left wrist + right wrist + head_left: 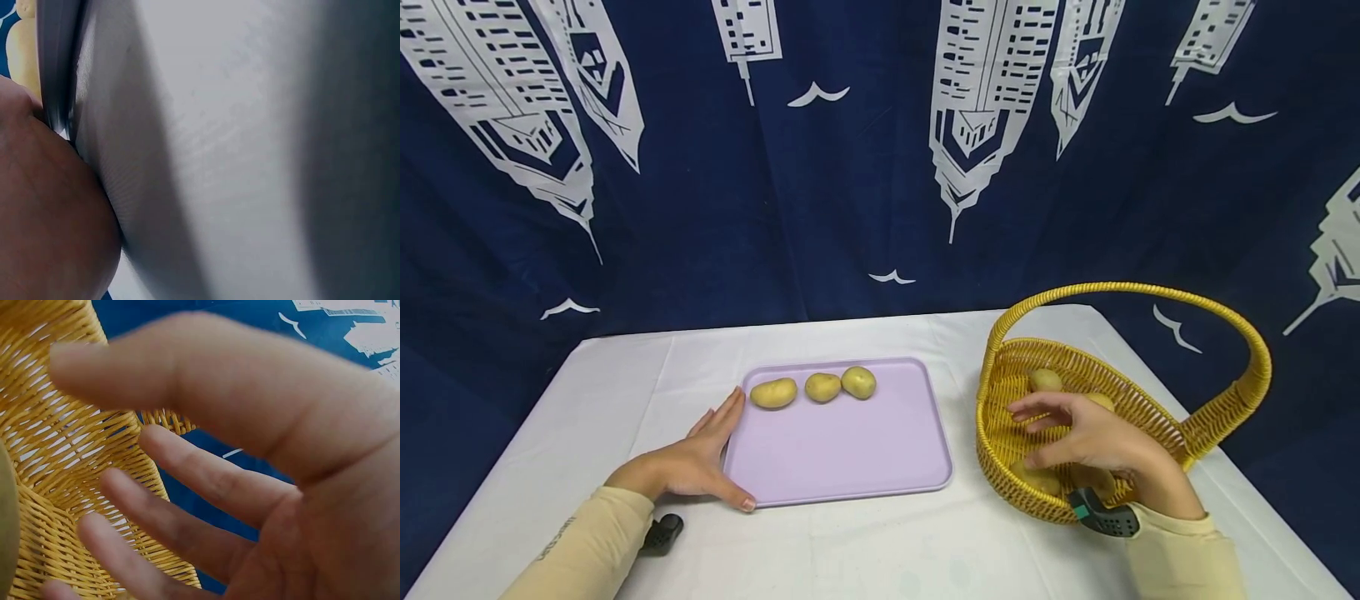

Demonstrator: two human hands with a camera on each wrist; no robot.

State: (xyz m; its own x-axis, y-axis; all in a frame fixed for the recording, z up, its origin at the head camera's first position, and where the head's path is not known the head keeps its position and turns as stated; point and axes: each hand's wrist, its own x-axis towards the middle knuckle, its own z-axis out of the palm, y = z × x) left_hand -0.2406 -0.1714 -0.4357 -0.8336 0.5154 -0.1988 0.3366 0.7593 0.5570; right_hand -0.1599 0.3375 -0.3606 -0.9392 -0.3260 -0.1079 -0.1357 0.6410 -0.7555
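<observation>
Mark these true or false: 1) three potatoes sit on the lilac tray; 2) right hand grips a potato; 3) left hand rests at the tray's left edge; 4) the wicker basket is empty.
1) Three yellow-brown potatoes lie in a row on the lilac rectangular plastic tray: true.
2) False: the right hand hovers over the yellow wicker basket, fingers spread, holding nothing.
3) The left hand lies flat on the white tablecloth, against the tray's left edge: true.
4) False: several potatoes lie in the basket, one near its far side.
</observation>
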